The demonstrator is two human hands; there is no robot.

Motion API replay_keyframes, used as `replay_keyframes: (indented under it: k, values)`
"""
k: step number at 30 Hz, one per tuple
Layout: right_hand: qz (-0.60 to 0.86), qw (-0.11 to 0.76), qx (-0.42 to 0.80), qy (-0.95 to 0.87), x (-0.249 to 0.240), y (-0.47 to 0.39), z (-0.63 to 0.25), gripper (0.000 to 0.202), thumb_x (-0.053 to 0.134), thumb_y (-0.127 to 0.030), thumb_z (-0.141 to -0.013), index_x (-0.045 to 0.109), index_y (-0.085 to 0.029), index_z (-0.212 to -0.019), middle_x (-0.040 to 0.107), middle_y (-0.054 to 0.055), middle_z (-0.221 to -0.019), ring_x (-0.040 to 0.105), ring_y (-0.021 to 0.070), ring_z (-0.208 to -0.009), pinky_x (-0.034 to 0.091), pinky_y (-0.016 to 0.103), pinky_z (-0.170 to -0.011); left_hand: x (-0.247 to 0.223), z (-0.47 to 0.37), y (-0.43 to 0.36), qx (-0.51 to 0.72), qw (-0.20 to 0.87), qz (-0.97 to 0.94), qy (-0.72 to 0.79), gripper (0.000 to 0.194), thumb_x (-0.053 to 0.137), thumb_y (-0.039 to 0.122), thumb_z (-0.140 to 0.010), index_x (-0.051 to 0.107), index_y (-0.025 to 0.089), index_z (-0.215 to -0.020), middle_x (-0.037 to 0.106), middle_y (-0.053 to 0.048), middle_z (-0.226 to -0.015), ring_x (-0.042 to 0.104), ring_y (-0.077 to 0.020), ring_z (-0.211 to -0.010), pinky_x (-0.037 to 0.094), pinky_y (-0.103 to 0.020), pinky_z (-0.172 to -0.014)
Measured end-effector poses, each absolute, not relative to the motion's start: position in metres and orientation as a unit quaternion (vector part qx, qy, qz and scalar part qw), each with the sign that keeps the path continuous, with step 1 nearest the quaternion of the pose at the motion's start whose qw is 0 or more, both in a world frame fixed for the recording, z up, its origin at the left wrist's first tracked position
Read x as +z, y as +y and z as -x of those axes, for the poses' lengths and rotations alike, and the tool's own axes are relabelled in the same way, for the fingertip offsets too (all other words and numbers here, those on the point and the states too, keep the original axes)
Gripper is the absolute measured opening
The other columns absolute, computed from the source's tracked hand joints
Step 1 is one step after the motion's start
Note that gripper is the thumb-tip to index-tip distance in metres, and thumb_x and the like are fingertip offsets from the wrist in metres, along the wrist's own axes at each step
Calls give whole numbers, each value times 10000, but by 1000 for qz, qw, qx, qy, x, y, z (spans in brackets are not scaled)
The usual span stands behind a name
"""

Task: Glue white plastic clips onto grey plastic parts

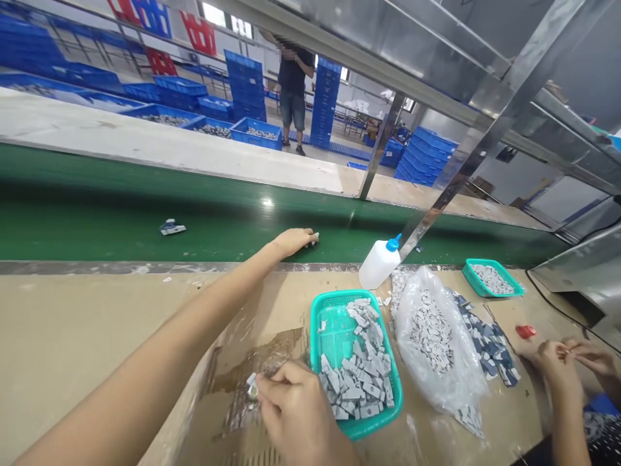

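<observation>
My left arm stretches across to the green conveyor belt (223, 226), and my left hand (291, 242) is closed on a small grey plastic piece (314, 238) just above or on the belt; it is partly covered by the fingers. Closer to me, my right hand (301, 404) pinches another small piece (252, 387), white with a yellowish round part, over the wet brown worktop. Beside the right hand stands a turquoise basket (315, 310), holding many grey plastic pieces (356, 382). A few pieces joined in a small heap (171, 227) lie on the belt at left.
A white bottle with a blue spout (379, 264), a clear bag of small parts (431, 343), dark blue pieces (490, 343) and a second basket (492, 278) stand rightward. Another person's hands (567, 359) work at far right. A metal post (446, 188) slants over the belt.
</observation>
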State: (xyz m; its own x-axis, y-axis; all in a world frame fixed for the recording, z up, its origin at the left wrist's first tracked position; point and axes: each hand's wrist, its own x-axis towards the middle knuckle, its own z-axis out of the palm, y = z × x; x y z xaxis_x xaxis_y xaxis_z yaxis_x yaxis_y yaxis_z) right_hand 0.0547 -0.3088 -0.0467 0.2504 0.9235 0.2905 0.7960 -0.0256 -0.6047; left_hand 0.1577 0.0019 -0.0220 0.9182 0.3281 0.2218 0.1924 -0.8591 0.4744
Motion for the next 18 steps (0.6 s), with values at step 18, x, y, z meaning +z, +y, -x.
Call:
replay_keyframes:
  k: [18]
  values:
    - [610, 566, 105, -545, -14, -327, -64, 320, 594, -124, -918, 721, -290, -1161, 680, 38, -907, 652, 142, -819, 543, 248, -702, -12, 82, -192, 139, 739, -566, 338, 256, 866, 216, -478, 765, 181, -711, 737, -35, -731, 670, -187, -711, 529, -262, -721]
